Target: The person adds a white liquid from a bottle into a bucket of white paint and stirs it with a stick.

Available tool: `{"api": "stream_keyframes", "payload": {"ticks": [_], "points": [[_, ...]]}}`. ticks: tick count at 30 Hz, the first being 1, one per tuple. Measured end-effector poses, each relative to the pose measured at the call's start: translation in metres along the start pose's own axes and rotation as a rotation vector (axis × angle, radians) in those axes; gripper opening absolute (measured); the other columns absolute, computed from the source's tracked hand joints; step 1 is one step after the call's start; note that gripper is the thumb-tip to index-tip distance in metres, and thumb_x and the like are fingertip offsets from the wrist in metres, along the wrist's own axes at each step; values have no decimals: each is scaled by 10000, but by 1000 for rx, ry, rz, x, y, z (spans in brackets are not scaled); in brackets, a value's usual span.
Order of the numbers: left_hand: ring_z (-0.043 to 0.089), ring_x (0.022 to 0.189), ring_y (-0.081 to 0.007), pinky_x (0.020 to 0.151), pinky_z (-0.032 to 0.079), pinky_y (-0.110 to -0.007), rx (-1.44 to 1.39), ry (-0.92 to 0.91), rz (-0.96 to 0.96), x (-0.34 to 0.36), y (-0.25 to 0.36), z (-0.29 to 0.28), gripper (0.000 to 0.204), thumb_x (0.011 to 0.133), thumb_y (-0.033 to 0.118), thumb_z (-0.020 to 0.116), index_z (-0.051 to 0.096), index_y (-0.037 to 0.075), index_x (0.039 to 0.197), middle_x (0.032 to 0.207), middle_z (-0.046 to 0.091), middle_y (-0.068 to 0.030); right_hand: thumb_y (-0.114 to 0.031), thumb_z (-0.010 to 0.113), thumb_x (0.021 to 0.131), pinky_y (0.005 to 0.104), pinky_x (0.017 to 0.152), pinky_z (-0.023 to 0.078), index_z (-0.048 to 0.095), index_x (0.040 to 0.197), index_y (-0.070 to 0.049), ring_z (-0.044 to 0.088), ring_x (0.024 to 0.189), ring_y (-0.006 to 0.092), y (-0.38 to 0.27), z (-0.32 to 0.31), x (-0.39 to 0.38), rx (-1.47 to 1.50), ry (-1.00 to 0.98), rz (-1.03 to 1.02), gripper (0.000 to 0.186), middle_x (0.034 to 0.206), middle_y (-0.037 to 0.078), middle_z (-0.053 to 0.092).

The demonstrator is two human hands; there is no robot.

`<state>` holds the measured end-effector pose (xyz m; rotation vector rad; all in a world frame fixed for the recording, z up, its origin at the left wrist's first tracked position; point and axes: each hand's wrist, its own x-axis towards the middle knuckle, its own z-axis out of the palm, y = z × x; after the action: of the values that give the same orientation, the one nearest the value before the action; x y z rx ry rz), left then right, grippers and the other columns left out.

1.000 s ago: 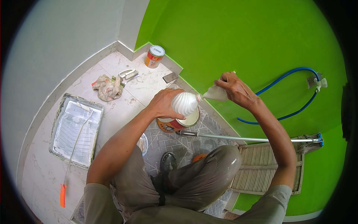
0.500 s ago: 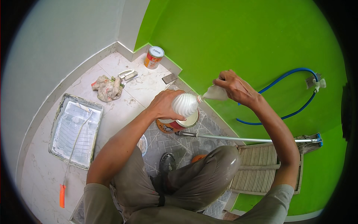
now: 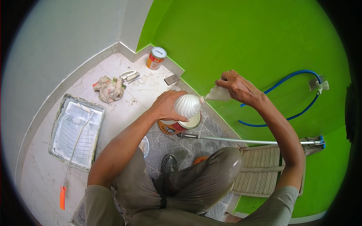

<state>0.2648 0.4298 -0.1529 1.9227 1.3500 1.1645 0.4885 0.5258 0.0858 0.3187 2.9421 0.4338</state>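
Observation:
My left hand (image 3: 166,105) is wrapped round a white plastic bottle (image 3: 187,106) with spiral ribs, tilted so its mouth points to the right. Against that mouth lies the narrow end of a pale, soft-looking piece (image 3: 218,93), perhaps cloth or a bag. The fingers of my right hand (image 3: 239,88) are closed on its wide end. Whether its tip goes inside the bottle neck, I cannot tell. Right under the bottle stands an open paint can (image 3: 170,128) with whitish contents, partly covered by my left hand and the bottle.
To the left lies a paint tray (image 3: 73,132) with a small roller (image 3: 63,197) across it. Beyond are a crumpled rag (image 3: 108,89), brushes (image 3: 130,76) and a lidded can (image 3: 156,58). A silver pole (image 3: 226,139) and slatted wooden panel (image 3: 260,169) sit right, below a blue hose (image 3: 298,71).
My right forearm and elbow have shifted slightly to the right. Both hands, the bottle and the pale piece stay almost where they were.

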Motion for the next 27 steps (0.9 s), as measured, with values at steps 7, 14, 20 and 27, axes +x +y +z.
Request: {"api": "stream_keyframes", "payload": {"ticks": [7, 14, 20, 27], "points": [[668, 1230, -403, 1094, 514, -486, -12, 4, 7, 0, 0, -2, 978, 556, 467, 960, 654, 68, 1395, 1312, 710, -221, -52, 644, 902, 470, 883, 520, 716, 1168, -50, 650, 979, 365, 0, -4, 3, -15, -96, 19, 276, 978, 185, 643], [673, 1216, -403, 1090, 516, -483, -10, 16, 8, -1, -3, -2, 970, 558, 462, 963, 656, 68, 1390, 1304, 712, -217, -48, 640, 898, 471, 879, 520, 716, 1165, -53, 652, 975, 369, 2, -3, 5, -19, -93, 21, 278, 975, 185, 645], [674, 1211, -404, 1086, 519, -487, -23, 22, 19, -1, -1, -2, 966, 558, 458, 967, 657, 65, 1384, 1301, 714, -211, -34, 666, 871, 468, 888, 526, 720, 1159, -55, 659, 985, 367, 3, -8, 8, -28, -107, 13, 294, 981, 183, 653], [676, 1208, -406, 1081, 521, -491, -17, 29, 29, -1, -1, -2, 956, 565, 453, 969, 657, 64, 1381, 1299, 715, -210, -48, 673, 878, 460, 883, 524, 720, 1134, -52, 666, 966, 361, -1, -9, 11, -42, -104, 15, 261, 957, 184, 654]]}}
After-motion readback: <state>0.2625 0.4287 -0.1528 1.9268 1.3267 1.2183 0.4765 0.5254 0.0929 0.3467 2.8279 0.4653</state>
